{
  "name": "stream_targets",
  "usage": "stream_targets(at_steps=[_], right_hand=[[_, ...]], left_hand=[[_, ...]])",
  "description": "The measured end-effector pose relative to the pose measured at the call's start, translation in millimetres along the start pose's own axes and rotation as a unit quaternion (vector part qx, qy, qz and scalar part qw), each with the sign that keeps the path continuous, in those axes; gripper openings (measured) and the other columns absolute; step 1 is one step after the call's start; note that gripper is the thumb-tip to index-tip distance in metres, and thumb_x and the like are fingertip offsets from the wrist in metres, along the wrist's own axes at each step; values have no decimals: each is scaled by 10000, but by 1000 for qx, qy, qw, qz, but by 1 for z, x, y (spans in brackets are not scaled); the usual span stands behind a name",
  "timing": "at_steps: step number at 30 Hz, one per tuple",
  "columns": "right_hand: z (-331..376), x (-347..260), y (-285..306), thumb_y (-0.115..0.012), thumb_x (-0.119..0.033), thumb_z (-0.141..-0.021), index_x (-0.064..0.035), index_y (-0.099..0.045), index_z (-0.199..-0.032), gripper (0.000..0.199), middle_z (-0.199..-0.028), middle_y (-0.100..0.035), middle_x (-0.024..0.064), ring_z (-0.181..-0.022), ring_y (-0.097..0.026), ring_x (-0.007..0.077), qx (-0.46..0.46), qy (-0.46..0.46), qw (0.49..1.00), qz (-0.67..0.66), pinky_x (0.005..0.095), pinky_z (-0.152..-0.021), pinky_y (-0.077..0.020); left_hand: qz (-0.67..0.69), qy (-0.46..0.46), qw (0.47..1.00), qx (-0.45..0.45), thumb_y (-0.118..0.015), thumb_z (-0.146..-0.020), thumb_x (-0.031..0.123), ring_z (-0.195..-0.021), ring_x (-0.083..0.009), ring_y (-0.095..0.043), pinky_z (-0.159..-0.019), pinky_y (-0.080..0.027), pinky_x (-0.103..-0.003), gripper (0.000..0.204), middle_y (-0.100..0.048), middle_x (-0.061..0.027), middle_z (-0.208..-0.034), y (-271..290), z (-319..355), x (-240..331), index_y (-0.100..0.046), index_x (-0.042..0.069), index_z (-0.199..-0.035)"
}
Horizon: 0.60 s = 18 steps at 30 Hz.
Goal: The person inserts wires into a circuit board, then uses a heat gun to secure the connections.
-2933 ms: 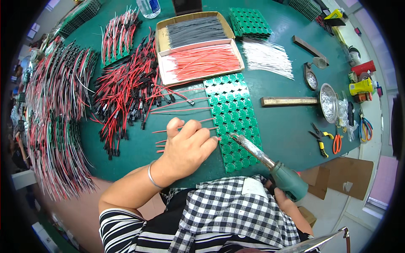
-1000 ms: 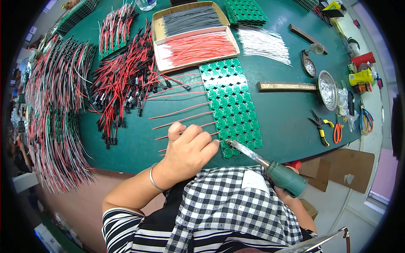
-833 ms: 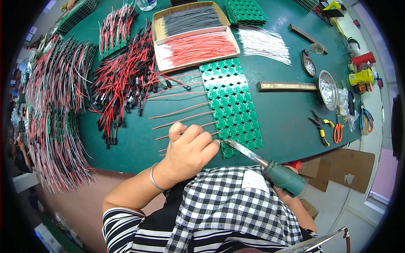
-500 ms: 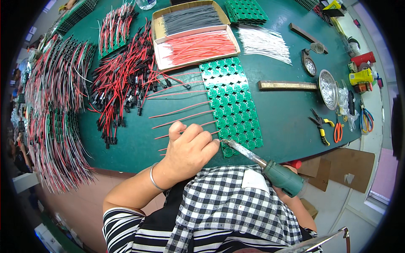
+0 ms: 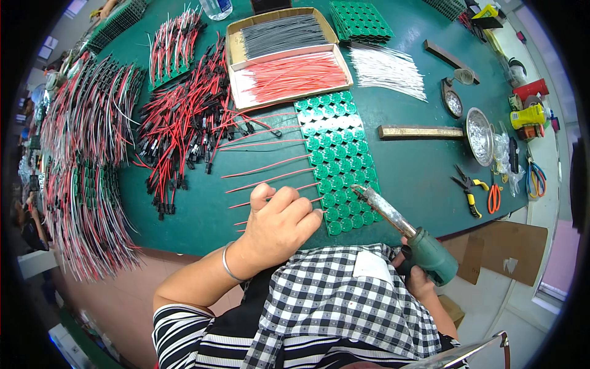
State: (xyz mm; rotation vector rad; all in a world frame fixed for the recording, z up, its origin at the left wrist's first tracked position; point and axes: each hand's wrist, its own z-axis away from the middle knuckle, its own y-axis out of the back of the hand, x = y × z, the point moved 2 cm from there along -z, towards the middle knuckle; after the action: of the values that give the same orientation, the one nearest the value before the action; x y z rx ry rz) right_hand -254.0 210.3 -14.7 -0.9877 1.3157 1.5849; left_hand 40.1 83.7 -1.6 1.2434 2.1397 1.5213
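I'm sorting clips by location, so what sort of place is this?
Probably an electronics assembly workshop: the right hand holds a soldering iron, a panel of round green circuit boards lies on the table, and red wires sit in a box beyond it.

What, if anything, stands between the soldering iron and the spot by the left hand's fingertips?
Nothing visible: the soldering iron in the right hand has its tip over the green board, and only board surface shows between that tip and the left hand.
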Motion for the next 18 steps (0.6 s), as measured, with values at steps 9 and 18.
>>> stream_targets(at_steps=[9,18], right_hand=[[-21,-22,-12,-590,-433,-865,76,-464,-1235,642,-898,-613,154,-613,-576,168,161,25,975,-152,269,-508,-451],[-5,-24,-34,-547,-451,-884,53,-491,-1182,588,-698,-592,105,-587,-525,126,297,53,936,-180,237,-536,-419]], left_hand=[[-167,-1,983,69,-718,-729,191,-813,-223,-524,-787,-328,-393,107,-547,3,-754,50,-84,-69,-643,158,-797],[-63,160,982,-75,-616,-810,140,-867,-324,-608,-738,-483,-394,111,-635,-132,-787,28,-170,-186,-685,56,-831]])
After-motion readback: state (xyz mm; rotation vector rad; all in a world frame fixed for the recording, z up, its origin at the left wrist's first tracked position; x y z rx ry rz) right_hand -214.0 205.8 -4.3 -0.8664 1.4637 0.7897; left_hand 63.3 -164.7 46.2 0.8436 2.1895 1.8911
